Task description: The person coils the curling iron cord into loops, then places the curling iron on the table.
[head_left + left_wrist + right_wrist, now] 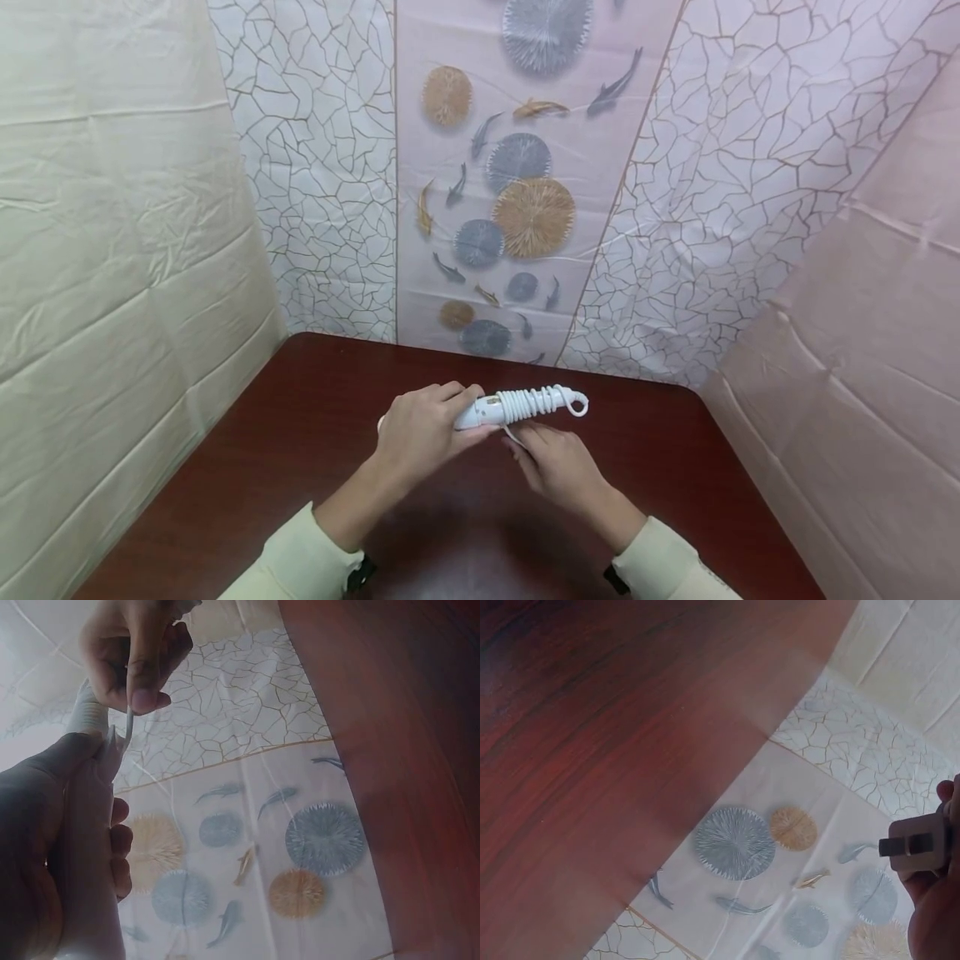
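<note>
A slim white stick-shaped appliance (471, 415) is held above the table, its white cord (528, 403) wound in several coils around one end. A small white loop (578, 406) sticks out past the coils. My left hand (420, 427) grips the appliance's body, its thumb lying along the near side. Just below the coils, my right hand (561, 468) pinches a loose stretch of the cord. The left wrist view shows that cord stretch (129, 735) running down from the right thumb and finger (141, 671). The appliance's blunt far end (919, 844), with dark parts, appears in the right wrist view.
Below the hands lies a dark red-brown wooden table (330, 392). Patterned cloth (322, 167) hangs behind its back edge, with cream cloth (112, 292) on the left and pinkish cloth (847, 358) on the right. Dark bands (360, 573) show at both sleeve cuffs.
</note>
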The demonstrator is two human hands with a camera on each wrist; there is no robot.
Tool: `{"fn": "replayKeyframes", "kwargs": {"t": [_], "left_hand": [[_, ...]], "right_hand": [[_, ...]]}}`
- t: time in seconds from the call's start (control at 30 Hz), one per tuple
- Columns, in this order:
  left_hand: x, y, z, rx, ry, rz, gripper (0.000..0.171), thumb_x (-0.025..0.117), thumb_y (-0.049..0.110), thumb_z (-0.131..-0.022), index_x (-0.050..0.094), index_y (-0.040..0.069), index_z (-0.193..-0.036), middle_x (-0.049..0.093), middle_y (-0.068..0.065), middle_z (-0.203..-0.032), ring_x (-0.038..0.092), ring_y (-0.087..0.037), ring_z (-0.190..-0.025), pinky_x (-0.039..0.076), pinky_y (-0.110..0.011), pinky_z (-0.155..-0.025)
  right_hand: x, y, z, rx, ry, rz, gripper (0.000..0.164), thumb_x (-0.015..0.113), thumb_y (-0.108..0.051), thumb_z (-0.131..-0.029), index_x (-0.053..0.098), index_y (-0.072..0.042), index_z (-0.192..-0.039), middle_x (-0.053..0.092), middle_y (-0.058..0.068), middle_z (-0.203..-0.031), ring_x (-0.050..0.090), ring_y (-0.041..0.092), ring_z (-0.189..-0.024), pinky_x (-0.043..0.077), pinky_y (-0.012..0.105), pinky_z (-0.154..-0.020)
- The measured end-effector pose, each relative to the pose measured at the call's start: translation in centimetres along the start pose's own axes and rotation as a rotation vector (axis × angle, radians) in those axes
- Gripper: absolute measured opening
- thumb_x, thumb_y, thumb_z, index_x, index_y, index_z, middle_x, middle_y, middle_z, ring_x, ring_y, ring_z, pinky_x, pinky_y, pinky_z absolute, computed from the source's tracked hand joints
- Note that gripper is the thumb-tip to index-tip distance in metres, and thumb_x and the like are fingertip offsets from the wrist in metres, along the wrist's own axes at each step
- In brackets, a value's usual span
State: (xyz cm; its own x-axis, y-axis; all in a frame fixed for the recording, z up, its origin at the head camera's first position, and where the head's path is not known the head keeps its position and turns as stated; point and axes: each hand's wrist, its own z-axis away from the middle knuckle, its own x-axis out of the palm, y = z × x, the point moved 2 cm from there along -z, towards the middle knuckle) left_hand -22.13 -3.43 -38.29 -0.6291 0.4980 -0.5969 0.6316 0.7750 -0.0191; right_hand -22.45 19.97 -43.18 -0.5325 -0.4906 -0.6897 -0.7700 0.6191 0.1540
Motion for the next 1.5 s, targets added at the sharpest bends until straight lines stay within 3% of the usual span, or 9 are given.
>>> {"fn": "replayKeyframes", "kwargs": {"t": [0.13,0.23,0.4,0.5,0.73,0.97,1.13,1.3,1.5], "left_hand": [[0.4,0.0,0.2,-0.053,0.002,0.038,0.047,0.093,0.057,-0.083,0.083,0.024,-0.116,0.076,0.009,-0.091,0.063,-0.011,-0.058,0.052,-0.031,-0.05],[0.6,0.3,0.3,-0.05,0.0,0.025,0.048,0.091,0.059,-0.085,0.083,0.024,-0.117,0.076,0.009,-0.091,0.063,-0.011,-0.059,0.053,-0.031,-0.05],[0.9,0.4,0.3,-0.027,-0.031,-0.026,0.048,0.089,0.059,-0.087,0.081,0.023,-0.117,0.076,0.007,-0.092,0.068,-0.013,-0.064,0.054,-0.032,-0.05],[1.0,0.3,0.2,-0.024,-0.051,-0.041,0.048,0.089,0.059,-0.088,0.081,0.023,-0.118,0.076,0.006,-0.092,0.068,-0.014,-0.066,0.054,-0.032,-0.05],[1.0,0.0,0.4,-0.035,-0.099,-0.055,0.051,0.085,0.064,-0.088,0.08,0.024,-0.12,0.075,0.007,-0.092,0.069,-0.016,-0.068,0.055,-0.035,-0.052],[0.9,-0.4,0.8,-0.007,-0.133,-0.033,0.052,0.084,0.066,-0.088,0.079,0.025,-0.12,0.073,0.008,-0.091,0.067,-0.015,-0.068,0.055,-0.035,-0.053],[0.9,-0.4,0.9,0.019,-0.138,-0.033,0.053,0.083,0.067,-0.087,0.078,0.026,-0.12,0.074,0.008,-0.091,0.067,-0.014,-0.068,0.054,-0.034,-0.053],[0.9,-0.3,1.0,0.047,-0.133,-0.048,0.054,0.083,0.069,-0.086,0.078,0.026,-0.119,0.074,0.008,-0.093,0.069,-0.016,-0.071,0.056,-0.035,-0.053],[1.4,-0.2,1.7,0.091,-0.129,-0.049,0.059,0.083,0.071,-0.084,0.08,0.026,-0.123,0.077,0.008,-0.102,0.072,-0.014,-0.078,0.058,-0.032,-0.056]], "right_hand": [[0.4,-0.5,0.1,-0.008,-0.007,0.006,0.023,0.055,-0.023,-0.116,0.07,-0.007,-0.112,0.07,-0.001,-0.087,0.069,0.013,-0.072,0.057,0.031,-0.06],[0.6,-1.1,0.1,-0.033,-0.011,0.037,0.03,0.046,-0.026,-0.118,0.07,-0.007,-0.112,0.068,-0.002,-0.088,0.068,0.013,-0.073,0.057,0.03,-0.06],[-0.1,-1.4,-0.1,-0.029,-0.017,0.045,0.008,0.068,-0.016,-0.107,0.071,-0.009,-0.11,0.069,-0.003,-0.089,0.069,0.013,-0.076,0.057,0.03,-0.061],[-0.8,-1.4,-0.5,-0.026,-0.015,0.04,0.012,0.078,-0.012,-0.098,0.072,-0.01,-0.107,0.069,-0.004,-0.088,0.069,0.012,-0.076,0.056,0.029,-0.06],[-2.4,-1.9,-1.5,-0.035,-0.058,0.104,0.016,0.082,-0.016,-0.094,0.073,-0.01,-0.105,0.068,-0.001,-0.087,0.065,0.016,-0.074,0.053,0.029,-0.058],[-4.1,-1.9,-2.9,-0.097,-0.193,0.181,0.022,0.088,-0.017,-0.089,0.075,-0.01,-0.106,0.075,0.001,-0.1,0.071,0.022,-0.093,0.061,0.037,-0.087],[-5.2,-1.8,-3.6,-0.138,-0.21,0.211,0.023,0.089,-0.02,-0.089,0.074,-0.012,-0.105,0.072,-0.001,-0.099,0.066,0.024,-0.095,0.059,0.041,-0.088],[-6.2,-2.1,-4.0,-0.163,-0.186,0.149,0.013,0.078,-0.019,-0.099,0.075,-0.014,-0.111,0.07,-0.002,-0.101,0.059,0.023,-0.095,0.052,0.042,-0.081],[-7.0,-1.6,-5.2,-0.167,-0.11,-0.02,0.013,0.08,-0.011,-0.097,0.073,-0.013,-0.107,0.072,-0.004,-0.099,0.058,0.018,-0.092,0.044,0.035,-0.078]]}}
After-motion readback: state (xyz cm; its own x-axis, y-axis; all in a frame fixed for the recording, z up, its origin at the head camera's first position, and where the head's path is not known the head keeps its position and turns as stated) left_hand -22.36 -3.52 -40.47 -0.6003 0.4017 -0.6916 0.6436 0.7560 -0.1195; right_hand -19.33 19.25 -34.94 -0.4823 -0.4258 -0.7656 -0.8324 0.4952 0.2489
